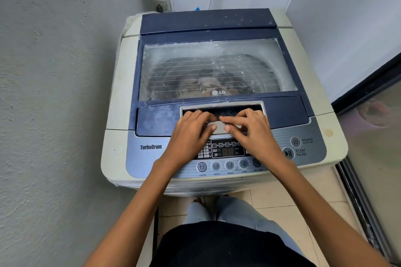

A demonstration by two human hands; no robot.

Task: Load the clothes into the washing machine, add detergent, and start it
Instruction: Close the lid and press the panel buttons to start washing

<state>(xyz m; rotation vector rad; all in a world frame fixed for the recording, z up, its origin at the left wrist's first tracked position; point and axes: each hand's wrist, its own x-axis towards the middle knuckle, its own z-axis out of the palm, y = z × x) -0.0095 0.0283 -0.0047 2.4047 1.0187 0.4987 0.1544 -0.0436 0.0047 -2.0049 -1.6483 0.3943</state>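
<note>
LG top-load washing machine [121,84], lid [217,67] shut, clothes dimly visible through the glass. Both hands at 6 o'clock of the lid: left hand [191,128] and right hand [249,125], fingers curled into the lid handle recess [236,109], thumbs on its lip. Lift evenly, fold the lid toward 12. Detergent not in view.
</note>
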